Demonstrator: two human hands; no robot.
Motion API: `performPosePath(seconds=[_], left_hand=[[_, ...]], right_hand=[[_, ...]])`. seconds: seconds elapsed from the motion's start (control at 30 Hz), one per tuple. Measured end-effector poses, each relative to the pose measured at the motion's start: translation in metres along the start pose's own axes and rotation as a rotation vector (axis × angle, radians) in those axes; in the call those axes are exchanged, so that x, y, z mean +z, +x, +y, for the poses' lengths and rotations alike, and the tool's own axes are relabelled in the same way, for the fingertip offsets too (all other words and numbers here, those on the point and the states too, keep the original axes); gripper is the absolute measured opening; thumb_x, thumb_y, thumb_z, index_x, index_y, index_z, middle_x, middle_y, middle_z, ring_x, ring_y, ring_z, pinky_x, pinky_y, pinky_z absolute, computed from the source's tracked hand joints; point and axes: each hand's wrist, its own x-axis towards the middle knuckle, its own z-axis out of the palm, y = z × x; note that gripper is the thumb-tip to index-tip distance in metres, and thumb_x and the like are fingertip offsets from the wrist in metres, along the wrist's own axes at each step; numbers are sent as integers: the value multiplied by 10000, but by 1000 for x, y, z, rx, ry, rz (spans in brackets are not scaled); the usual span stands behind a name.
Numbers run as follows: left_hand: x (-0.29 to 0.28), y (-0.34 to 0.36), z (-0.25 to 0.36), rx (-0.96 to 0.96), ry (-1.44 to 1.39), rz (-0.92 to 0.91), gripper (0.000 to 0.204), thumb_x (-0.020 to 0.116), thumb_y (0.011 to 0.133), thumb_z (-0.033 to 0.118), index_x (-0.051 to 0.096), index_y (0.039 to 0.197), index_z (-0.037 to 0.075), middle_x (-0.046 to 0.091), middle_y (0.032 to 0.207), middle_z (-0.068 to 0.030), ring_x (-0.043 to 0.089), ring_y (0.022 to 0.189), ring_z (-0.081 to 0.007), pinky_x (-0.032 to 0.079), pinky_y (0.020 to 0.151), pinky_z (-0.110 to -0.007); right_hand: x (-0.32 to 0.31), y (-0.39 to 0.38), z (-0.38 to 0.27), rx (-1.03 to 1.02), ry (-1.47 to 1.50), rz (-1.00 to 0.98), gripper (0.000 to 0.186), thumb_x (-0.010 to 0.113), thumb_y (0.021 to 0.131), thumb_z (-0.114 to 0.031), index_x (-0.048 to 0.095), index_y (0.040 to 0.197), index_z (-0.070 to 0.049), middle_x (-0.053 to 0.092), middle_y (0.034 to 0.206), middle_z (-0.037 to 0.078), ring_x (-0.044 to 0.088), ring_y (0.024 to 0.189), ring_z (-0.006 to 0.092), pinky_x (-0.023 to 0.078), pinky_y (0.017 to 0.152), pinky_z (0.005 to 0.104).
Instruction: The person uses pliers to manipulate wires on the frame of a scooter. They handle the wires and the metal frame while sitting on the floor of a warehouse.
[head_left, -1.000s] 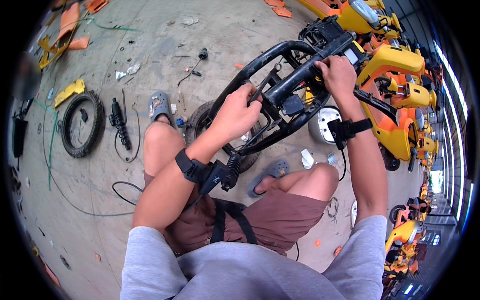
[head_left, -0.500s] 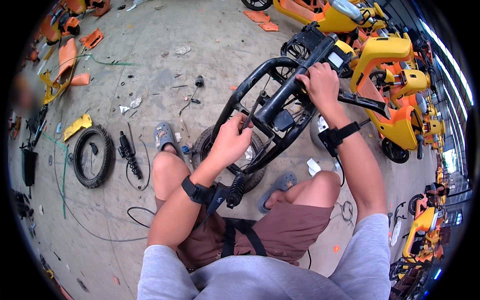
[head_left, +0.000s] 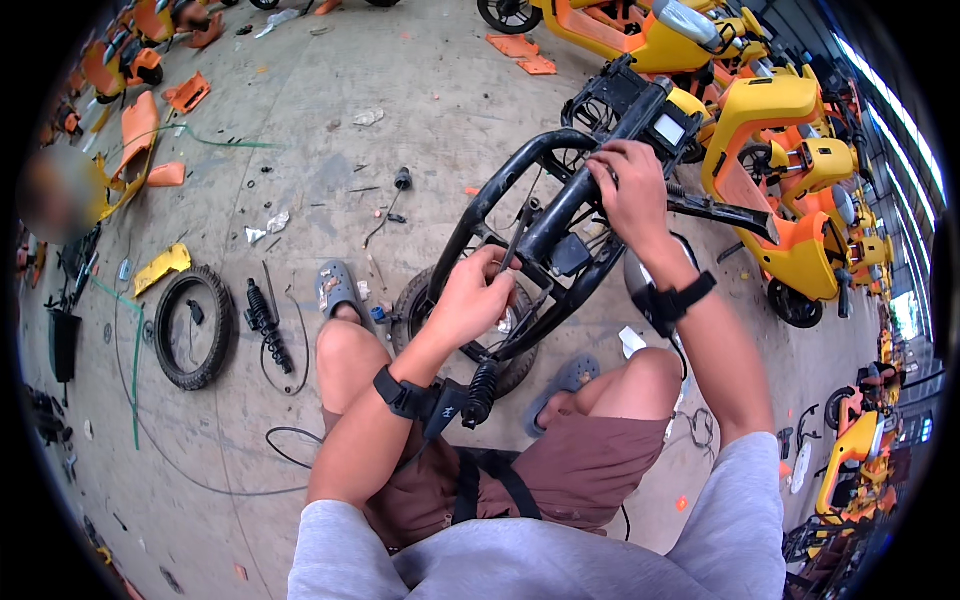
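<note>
A black two-wheeler frame (head_left: pixel 478 225) lies tilted over a wheel (head_left: pixel 410 310) in front of me. My left hand (head_left: pixel 475 300) is closed on a slim dark bar (head_left: pixel 517 237) with a ring-shaped end, inside the frame's loop. My right hand (head_left: pixel 630 195) has its fingers curled over the thick main tube (head_left: pixel 570 210), close to a boxed fitting (head_left: pixel 668 128) with a pale panel. A shock absorber (head_left: pixel 482 395) hangs at the frame's near end, beside my left forearm. A round pale part (head_left: pixel 636 265) is partly hidden under my right arm.
A loose tyre (head_left: pixel 193 375) and a second shock absorber (head_left: pixel 268 325) lie on the floor (head_left: pixel 320 180) to my left, among scattered panels (head_left: pixel 160 265) and cables. Yellow-orange scooters (head_left: pixel 760 110) crowd the right and top. A blurred head (head_left: pixel 62 195) shows at the far left.
The view has shifted, so floor things sit lower. The frame and both hands appear further left against my legs, with my right fingers bent over the tube and my left still pinching the bar.
</note>
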Motion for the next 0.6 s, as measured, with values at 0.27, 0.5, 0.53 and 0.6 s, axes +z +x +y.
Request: performPosePath(seconds=[0.27, 0.5, 0.53, 0.6], left_hand=[[14, -14, -4, -161, -779, -585, 317, 402, 1011, 302, 505, 1013, 2, 610, 784, -118, 608, 683, -210, 526, 647, -346], [31, -12, -12, -215, -209, -458, 338, 556, 955, 289, 583, 1075, -25, 639, 921, -91, 612, 764, -122, 525, 690, -265], [29, -9, -17, -189, -144, -448, 326, 564, 950, 279, 588, 1064, -24, 642, 912, -87, 608, 756, -114, 520, 678, -259], [24, -8, -16, -164, -46, -403, 296, 573, 944, 254, 597, 1045, -23, 648, 888, -79, 598, 735, -99, 510, 653, -248]], right_hand=[[-53, -67, -105, 843, 1309, -616, 390, 477, 995, -307, 594, 1182, 15, 657, 902, 65, 598, 854, 101, 487, 754, 252], [-72, -43, -78, 1068, 1220, -271, 411, 501, 968, -391, 612, 1075, -11, 576, 676, 15, 544, 516, 107, 475, 516, 245], [-74, -37, -65, 1130, 1240, -311, 429, 483, 972, -409, 602, 1092, -15, 552, 658, 9, 510, 496, 97, 452, 493, 239], [-74, -26, -48, 1258, 1285, -437, 443, 413, 998, -412, 557, 1160, -26, 498, 642, -2, 414, 453, 64, 372, 431, 212]])
